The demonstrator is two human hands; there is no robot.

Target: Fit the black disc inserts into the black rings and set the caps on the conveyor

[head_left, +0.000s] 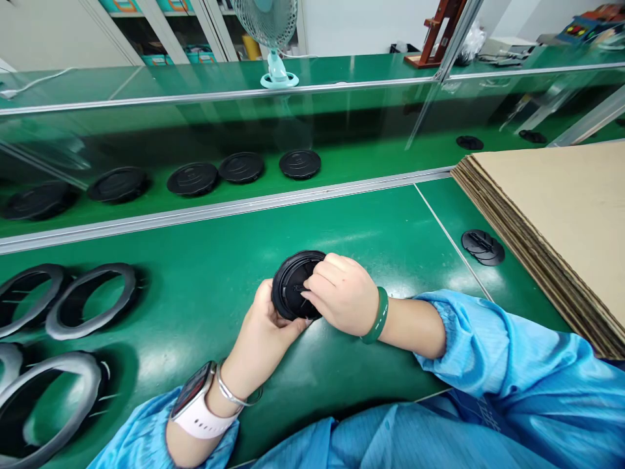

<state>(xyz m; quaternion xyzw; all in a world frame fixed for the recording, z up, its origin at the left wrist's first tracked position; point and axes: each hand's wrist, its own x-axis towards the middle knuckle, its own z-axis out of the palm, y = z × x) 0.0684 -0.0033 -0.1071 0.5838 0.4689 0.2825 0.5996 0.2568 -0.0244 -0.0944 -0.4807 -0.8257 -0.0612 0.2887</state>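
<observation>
A black round plastic part (pixel 291 293) with a ribbed rim is held up over the green table, its face tilted toward me. My left hand (pixel 267 331) grips its lower left edge, thumb along the bottom. The curled fingers of my right hand (pixel 344 293) pinch at the middle of its face and cover the right side. Exactly what sits between those fingertips is hidden. To the right, a few thin black discs (pixel 483 247) lie overlapped on the table.
Large grey-black rings (pixel 92 301) lie at the left. Beyond a metal rail (pixel 234 207), several black round parts (pixel 299 164) rest on a green strip under a clear panel. A stack of cardboard sheets (pixel 556 195) stands at right. A fan (pixel 276 65) is on the shelf behind.
</observation>
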